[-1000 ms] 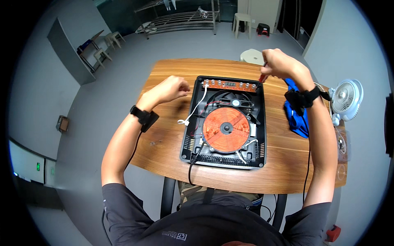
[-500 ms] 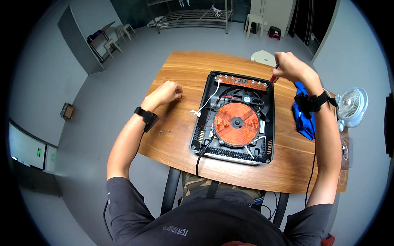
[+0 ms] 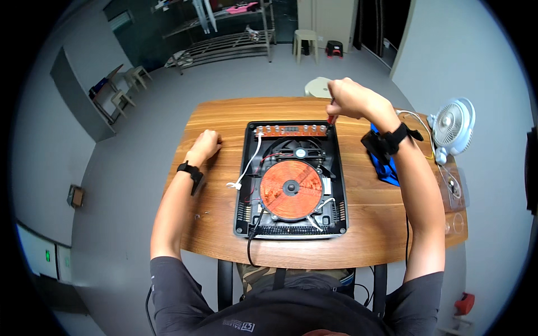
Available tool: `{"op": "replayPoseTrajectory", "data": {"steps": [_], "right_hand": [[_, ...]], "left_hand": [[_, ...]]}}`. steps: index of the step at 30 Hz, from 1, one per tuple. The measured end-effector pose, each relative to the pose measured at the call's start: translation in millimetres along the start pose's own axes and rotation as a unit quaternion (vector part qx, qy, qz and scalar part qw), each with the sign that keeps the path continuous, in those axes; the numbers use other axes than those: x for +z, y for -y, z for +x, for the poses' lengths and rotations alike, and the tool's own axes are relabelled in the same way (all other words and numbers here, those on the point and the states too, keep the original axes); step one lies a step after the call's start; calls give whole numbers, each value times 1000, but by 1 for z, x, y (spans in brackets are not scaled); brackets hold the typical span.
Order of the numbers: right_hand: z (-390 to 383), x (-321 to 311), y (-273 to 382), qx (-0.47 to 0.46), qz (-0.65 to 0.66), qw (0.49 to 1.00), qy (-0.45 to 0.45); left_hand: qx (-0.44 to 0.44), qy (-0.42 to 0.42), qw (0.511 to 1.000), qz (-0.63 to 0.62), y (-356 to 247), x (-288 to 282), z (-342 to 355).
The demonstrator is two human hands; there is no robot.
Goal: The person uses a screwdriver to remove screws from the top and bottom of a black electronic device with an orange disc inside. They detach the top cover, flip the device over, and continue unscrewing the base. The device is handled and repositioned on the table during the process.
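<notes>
An opened induction cooker (image 3: pixel 342 218) lies on the wooden table before me, its black shell showing a round copper-coloured coil (image 3: pixel 274 187), a fan (image 3: pixel 280 147) and a long circuit board (image 3: pixel 272 131) along the far edge. My right hand (image 3: pixel 356 98) grips a red-handled screwdriver (image 3: pixel 331 119), pointed down at the board's right end near the far right corner. The exact spot its tip meets is too small to see. Left of the cooker, my left hand (image 3: pixel 205 145) rests on the table in a loose fist, with nothing visible in it.
A white cable (image 3: pixel 252 162) hangs over the cooker's left side. Small metal bits (image 3: pixel 202 215) lie on the table's left part. On the right are a blue cloth (image 3: pixel 386 171), a white desk fan (image 3: pixel 451 123) and a clear plastic box (image 3: pixel 457 187). A pale stool (image 3: pixel 318 88) stands beyond the table.
My view has shifted, so the table and cooker sit further left and lower. The screwdriver stays at the board's right end in my right hand. My left hand remains curled on the table.
</notes>
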State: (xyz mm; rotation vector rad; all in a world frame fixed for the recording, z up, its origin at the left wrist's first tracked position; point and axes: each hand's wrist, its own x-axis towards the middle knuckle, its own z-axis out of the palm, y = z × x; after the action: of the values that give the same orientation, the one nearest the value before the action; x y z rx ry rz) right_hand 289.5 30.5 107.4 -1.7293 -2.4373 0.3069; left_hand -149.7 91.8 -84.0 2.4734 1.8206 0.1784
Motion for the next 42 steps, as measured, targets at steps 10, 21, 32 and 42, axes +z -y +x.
{"op": "replayPoseTrajectory", "data": {"steps": [10,21,32,42], "right_hand": [[4,7,-13,-4,-2,1000,-9],[1,11,-18,-30,-46,997,-50],[1,11,-18,-42,-13,999,-29],[-12,-10,-11,-1,-31,997,65]], "left_hand": [[1,-19,999,51,-8,0,2],[-12,27,995,90,-25,-10,4],[31,-34,999,12,-42,-46,5],[163,-29,975,-149,-135,-91,-17]]}}
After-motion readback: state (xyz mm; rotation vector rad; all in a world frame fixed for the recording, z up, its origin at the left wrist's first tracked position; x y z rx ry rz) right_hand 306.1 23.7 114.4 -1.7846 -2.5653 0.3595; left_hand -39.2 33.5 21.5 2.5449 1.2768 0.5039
